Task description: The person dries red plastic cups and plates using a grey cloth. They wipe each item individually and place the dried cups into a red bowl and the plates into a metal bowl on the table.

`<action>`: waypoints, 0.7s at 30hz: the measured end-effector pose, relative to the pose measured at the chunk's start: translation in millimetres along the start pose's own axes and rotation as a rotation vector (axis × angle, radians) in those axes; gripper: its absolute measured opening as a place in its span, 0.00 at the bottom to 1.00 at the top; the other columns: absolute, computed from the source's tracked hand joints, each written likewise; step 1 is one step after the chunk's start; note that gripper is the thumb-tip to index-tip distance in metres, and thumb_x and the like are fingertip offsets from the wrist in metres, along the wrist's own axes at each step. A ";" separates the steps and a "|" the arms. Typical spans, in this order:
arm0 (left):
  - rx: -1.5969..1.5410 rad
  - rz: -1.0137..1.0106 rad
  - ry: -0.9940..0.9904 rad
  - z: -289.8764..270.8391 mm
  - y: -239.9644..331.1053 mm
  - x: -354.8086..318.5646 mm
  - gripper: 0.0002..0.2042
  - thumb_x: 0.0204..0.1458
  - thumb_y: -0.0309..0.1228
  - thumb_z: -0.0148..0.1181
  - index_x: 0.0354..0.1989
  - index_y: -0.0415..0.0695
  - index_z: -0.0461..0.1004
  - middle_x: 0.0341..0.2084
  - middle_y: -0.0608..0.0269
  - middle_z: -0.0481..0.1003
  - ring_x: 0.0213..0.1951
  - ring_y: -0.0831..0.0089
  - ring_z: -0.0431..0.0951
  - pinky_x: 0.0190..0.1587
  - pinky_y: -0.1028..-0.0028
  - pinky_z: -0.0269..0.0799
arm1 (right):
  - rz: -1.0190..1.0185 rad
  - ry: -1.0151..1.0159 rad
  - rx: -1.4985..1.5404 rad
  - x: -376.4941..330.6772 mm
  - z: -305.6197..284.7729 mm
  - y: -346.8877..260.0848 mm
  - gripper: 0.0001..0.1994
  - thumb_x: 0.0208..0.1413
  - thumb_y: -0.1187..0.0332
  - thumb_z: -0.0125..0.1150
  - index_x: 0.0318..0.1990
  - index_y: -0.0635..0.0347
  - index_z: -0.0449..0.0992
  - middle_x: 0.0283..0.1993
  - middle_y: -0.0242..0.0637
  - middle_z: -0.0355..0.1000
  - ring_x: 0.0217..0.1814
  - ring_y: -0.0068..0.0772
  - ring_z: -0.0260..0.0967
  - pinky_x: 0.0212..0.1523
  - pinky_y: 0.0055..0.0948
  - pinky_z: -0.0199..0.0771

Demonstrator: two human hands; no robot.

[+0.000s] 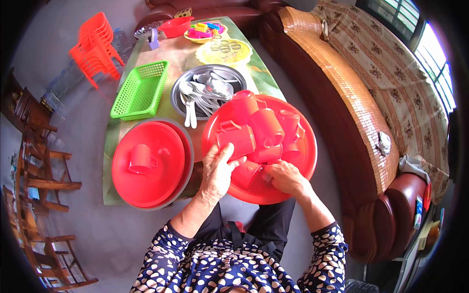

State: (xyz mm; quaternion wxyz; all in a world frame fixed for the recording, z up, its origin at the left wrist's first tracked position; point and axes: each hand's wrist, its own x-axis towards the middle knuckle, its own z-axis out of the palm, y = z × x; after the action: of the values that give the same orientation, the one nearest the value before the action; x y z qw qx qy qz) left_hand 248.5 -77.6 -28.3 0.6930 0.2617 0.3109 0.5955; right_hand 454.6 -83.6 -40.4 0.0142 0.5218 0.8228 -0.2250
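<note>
Red plastic mugs (pixel 267 128) fill a round red basin (pixel 308 163); the left hand (pixel 217 171) touches one, grip unclear; the right hand (pixel 287 178) clenches the nearest. Print on a blue-and-white box (pixel 418 213) is illegible.

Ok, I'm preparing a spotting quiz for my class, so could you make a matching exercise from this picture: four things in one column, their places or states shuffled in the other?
Column one
1. Lone red plastic mug
2. Round silver metal bowl
3. Green rectangular plastic basket
4. Orange-red plastic chairs

Column two
A. Stacked on the grey floor
B. Inside the left-hand round red plastic basin
C. On the green-edged table, just left of the bowl
D. Heaped with silvery-white spoons

Right pairs: 1-B, 2-D, 3-C, 4-A
</note>
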 end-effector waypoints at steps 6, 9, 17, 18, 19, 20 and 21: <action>0.133 -0.025 -0.008 6.2 -1.6 -1.5 0.12 0.59 0.27 0.52 0.51 0.43 0.70 0.48 0.64 0.72 0.50 0.71 0.73 0.50 0.63 0.74 | -0.151 0.637 0.553 -19.7 -63.2 -63.8 0.17 0.47 0.77 0.62 0.47 0.58 0.75 0.31 0.43 0.71 0.35 0.44 0.73 0.36 0.34 0.74; 0.022 0.063 -0.150 11.4 -7.2 -2.0 0.15 0.59 0.27 0.51 0.54 0.41 0.68 0.48 0.62 0.72 0.52 0.72 0.72 0.56 0.68 0.67 | -0.239 0.791 0.495 -0.1 -64.5 -83.2 0.19 0.46 0.78 0.62 0.48 0.57 0.73 0.42 0.45 0.68 0.43 0.47 0.71 0.40 0.37 0.74; 0.022 0.047 -0.146 20.4 -7.3 -1.2 0.13 0.60 0.26 0.50 0.52 0.43 0.69 0.47 0.64 0.73 0.51 0.75 0.73 0.54 0.71 0.69 | -0.181 0.955 0.309 7.9 -38.8 -78.2 0.19 0.40 0.83 0.64 0.44 0.58 0.75 0.46 0.45 0.66 0.44 0.47 0.71 0.41 0.35 0.76; 0.007 0.013 -0.142 19.8 -7.7 -2.1 0.12 0.60 0.26 0.50 0.52 0.44 0.69 0.47 0.64 0.73 0.51 0.75 0.73 0.53 0.72 0.69 | -0.176 0.940 0.322 5.4 -35.1 -74.7 0.19 0.40 0.83 0.64 0.43 0.59 0.75 0.46 0.45 0.66 0.44 0.47 0.71 0.41 0.36 0.76; -0.007 -0.020 -0.138 19.4 -8.0 -3.4 0.12 0.60 0.26 0.50 0.51 0.44 0.70 0.46 0.64 0.73 0.50 0.75 0.73 0.52 0.72 0.70 | -0.171 0.924 0.336 2.3 -31.9 -72.2 0.19 0.40 0.83 0.64 0.43 0.59 0.76 0.45 0.45 0.66 0.44 0.47 0.71 0.41 0.36 0.76; 0.047 -0.065 -0.085 20.1 -8.7 -6.2 0.10 0.60 0.27 0.50 0.49 0.45 0.70 0.44 0.65 0.74 0.48 0.75 0.74 0.50 0.72 0.72 | -0.170 0.922 0.295 -2.8 -31.0 -71.9 0.18 0.40 0.83 0.64 0.42 0.60 0.76 0.45 0.44 0.66 0.43 0.46 0.72 0.41 0.36 0.76; 0.069 -0.043 -0.061 18.8 -8.5 -5.6 0.10 0.59 0.27 0.50 0.49 0.45 0.70 0.43 0.65 0.74 0.47 0.75 0.74 0.49 0.72 0.73 | -0.160 0.876 0.308 -7.8 -28.0 -67.9 0.18 0.40 0.83 0.64 0.42 0.59 0.75 0.44 0.44 0.66 0.44 0.47 0.70 0.42 0.36 0.75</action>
State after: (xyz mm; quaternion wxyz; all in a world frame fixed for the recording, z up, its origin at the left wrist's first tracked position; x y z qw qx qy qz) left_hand 267.5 -84.3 -21.3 0.7053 0.2967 0.3158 0.5611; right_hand 405.3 -103.5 10.8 -0.4291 0.4986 0.7460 -0.1036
